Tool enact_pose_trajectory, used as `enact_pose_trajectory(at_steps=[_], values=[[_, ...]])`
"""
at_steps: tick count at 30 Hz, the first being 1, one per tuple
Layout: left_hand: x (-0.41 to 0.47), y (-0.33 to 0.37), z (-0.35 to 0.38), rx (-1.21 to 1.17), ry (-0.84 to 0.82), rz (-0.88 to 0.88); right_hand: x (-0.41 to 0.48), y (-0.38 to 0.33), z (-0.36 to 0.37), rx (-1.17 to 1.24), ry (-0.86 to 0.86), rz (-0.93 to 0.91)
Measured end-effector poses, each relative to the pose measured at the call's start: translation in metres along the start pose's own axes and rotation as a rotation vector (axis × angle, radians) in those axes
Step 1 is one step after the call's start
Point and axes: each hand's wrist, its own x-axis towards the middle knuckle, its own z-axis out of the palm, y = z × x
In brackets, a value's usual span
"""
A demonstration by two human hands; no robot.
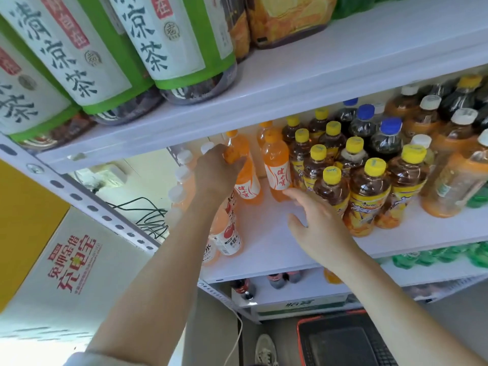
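My left hand [215,171] grips the neck of an orange drink bottle [247,184] that stands on the white middle shelf [266,249]. A second orange bottle [277,167] with the same white label stands just to its right. My right hand [317,223] hovers open above the shelf, fingers stretched toward the base of that second bottle and beside the yellow-capped tea bottles [367,202]. Whether its fingertips touch the bottle is unclear.
Peach-coloured bottles with white caps [227,233] line the shelf's left edge. Blue-capped dark bottles [385,138] and white-capped bottles [454,133] stand further right. Large green-labelled tea bottles [169,48] sit on the shelf above. A black basket [343,342] lies on the floor below.
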Motion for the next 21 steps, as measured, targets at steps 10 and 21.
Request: enact_pose_trajectory(at_steps=[10, 21], values=[[0.044, -0.011, 0.028, 0.156, -0.037, -0.114, 0.093, -0.012, 0.015, -0.037, 0.141, 0.025], [0.070, -0.019, 0.034, 0.094, -0.181, -0.139, 0.153, -0.012, 0.033, -0.196, 0.115, 0.148]])
